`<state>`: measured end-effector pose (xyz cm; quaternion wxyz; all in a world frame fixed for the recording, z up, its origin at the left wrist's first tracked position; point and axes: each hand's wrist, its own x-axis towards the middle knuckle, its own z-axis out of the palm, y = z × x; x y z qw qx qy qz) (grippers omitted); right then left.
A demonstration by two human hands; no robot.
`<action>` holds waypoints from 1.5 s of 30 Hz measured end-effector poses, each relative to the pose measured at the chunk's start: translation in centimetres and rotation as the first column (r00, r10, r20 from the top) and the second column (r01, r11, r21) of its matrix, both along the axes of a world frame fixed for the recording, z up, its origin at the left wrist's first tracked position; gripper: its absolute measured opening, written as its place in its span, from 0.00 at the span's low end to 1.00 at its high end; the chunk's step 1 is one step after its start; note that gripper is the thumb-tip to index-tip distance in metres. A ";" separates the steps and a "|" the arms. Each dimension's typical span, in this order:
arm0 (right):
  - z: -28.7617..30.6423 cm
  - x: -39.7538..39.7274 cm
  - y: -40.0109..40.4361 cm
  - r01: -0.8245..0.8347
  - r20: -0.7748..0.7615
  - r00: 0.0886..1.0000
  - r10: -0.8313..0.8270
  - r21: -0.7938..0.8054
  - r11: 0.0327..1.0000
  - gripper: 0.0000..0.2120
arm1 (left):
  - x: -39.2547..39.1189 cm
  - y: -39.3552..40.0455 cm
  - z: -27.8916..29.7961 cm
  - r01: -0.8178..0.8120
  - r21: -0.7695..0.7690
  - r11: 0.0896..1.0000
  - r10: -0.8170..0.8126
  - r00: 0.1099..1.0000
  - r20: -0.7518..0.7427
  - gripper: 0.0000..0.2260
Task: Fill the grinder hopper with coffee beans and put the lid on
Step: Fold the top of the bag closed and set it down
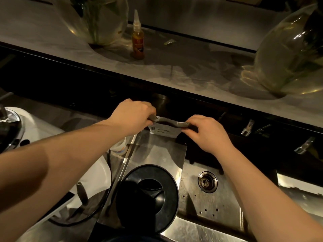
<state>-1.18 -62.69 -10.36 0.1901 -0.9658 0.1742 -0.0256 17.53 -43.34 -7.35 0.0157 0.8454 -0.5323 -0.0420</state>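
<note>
Coffee beans, dark inside the grey foil bag (pixel 165 127) at centre frame, and that bag is being pulled apart at the mouth right now. The left hand (pixel 134 116) pinches the left corner of the bag's top edge, the right hand (pixel 208 132) pinches the right corner, fingers curled tight on the foil on both sides. The opening gapes between them, a dark slit showing.

Down at lower centre sits the round black grinder lid (pixel 147 196), with its raised central grip, and it looks to be seated on the hopper already or parked over it; the hopper itself is hidden underneath, so I cannot tell how full it is. The bag hovers above the square steel plate (pixel 157 152), up-frame of the lid and apart from it.

So where are we? Early, by my reading. The bag is open or nearly so, nothing is pouring, and no beans show anywhere outside the bag. Left to do: get that black lid off if it is indeed on, tip the beans in, and set the lid back.

Right of the lid, the steel sink (pixel 216 203) with its round drain (pixel 207 182). In the upper left of the frame, a small amber squeeze bottle (pixel 138 39) stands on the pale marble table (pixel 174 63).
</note>
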 end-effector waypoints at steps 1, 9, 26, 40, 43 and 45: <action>0.0 0.0 0.1 -0.003 -0.009 1.000 0.003 0.023 1.000 0.11 | 0.1 0.0 -0.1 -0.002 0.000 1.000 0.002 1.000 -0.001 0.10; 0.1 0.6 0.4 0.086 -0.005 0.996 -0.086 0.130 0.988 0.18 | -0.3 -0.7 -0.3 -0.081 -0.087 0.993 0.082 0.997 0.010 0.25; 0.5 1.2 0.2 0.322 -0.042 0.946 -0.321 0.230 0.919 0.17 | -0.6 -0.6 0.0 -0.275 -0.139 0.951 0.264 0.960 -0.092 0.26; -1.7 -2.5 2.4 0.305 0.026 0.940 -0.340 0.384 0.871 0.23 | -1.0 1.7 0.2 -0.309 0.095 0.946 0.322 0.928 -0.190 0.35; -2.5 -2.4 5.0 0.241 -0.016 0.967 -0.252 0.365 0.899 0.22 | -2.3 2.7 -0.4 -0.297 0.123 0.947 0.318 0.922 -0.220 0.34; -3.0 -2.0 6.8 0.197 -0.036 0.980 -0.197 0.365 0.910 0.22 | -4.0 3.5 -1.1 -0.277 0.154 0.948 0.307 0.923 -0.231 0.32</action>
